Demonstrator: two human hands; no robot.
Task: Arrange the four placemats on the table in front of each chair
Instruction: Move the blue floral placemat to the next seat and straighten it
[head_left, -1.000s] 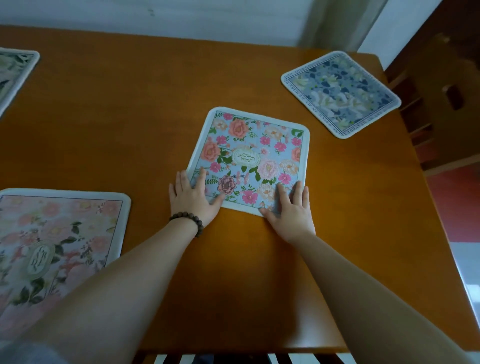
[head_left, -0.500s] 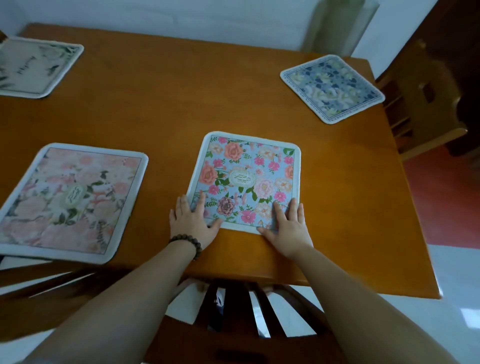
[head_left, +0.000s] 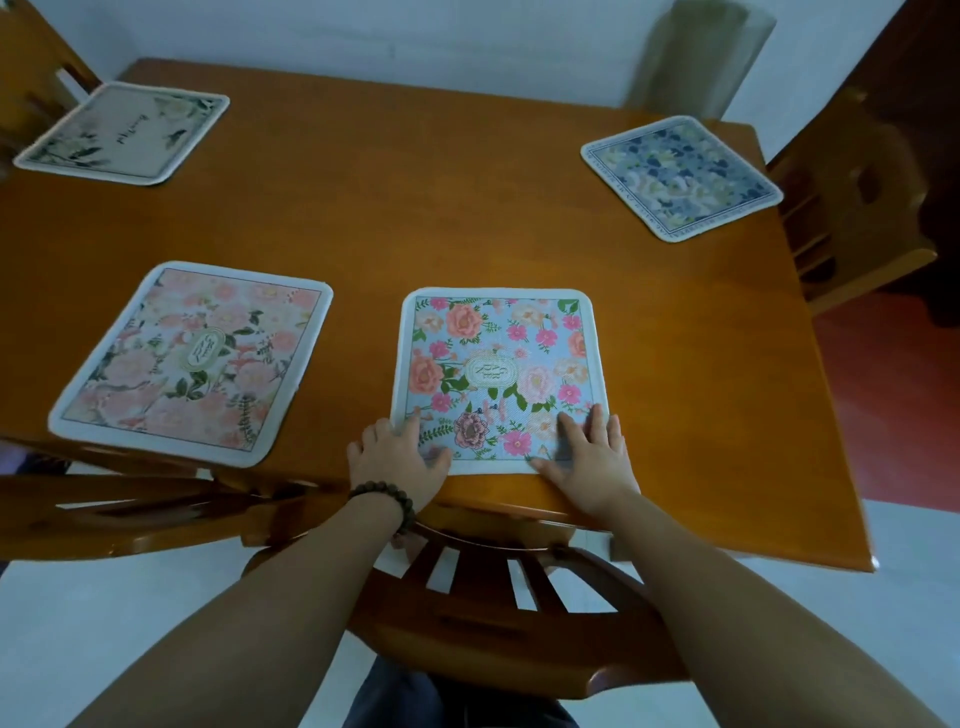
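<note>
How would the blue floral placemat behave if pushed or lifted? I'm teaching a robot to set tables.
The blue floral placemat lies thin and flat, so it probably slides easily on the glossy table under flat palms like the left hand and right hand. Its woven look suggests it would droop if lifted by one edge. It likely weighs little.

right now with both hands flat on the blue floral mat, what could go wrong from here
1. The blue floral placemat lies close to the table near edge; if the left hand and right hand pull it further, it may overhang or slip off onto the chair.
2. The pink floral placemat sits skewed, its near corner close to the edge, so a passing forearm might knock it.
</note>
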